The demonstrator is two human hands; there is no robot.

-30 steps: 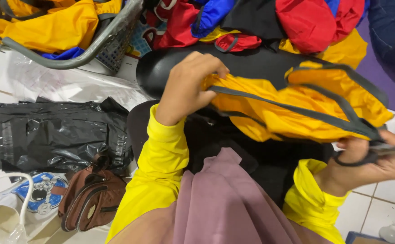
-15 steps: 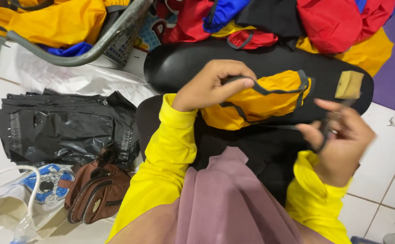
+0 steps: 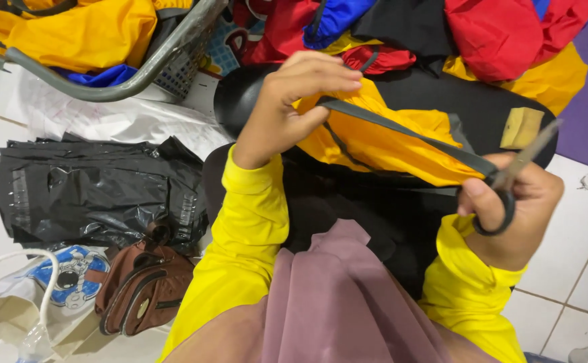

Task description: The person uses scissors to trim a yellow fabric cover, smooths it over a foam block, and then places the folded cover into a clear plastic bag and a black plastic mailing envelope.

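While held taut over a black board (image 3: 482, 101):
Strap: grey strap (image 3: 401, 131) of yellow cloth (image 3: 374, 144), running from upper left to lower right.
Left hand (image 3: 294, 107): pinching strap's upper end.
Right hand (image 3: 509, 208): gripping scissors (image 3: 509, 181), blades pointing up-right, touching strap.

A pile of flat black plastic bags (image 3: 95, 191) lies on the white floor at the left, a small paper bag (image 3: 11, 316) with a white cord handle sits below it, and a little tan tag (image 3: 521, 128) sits at the right
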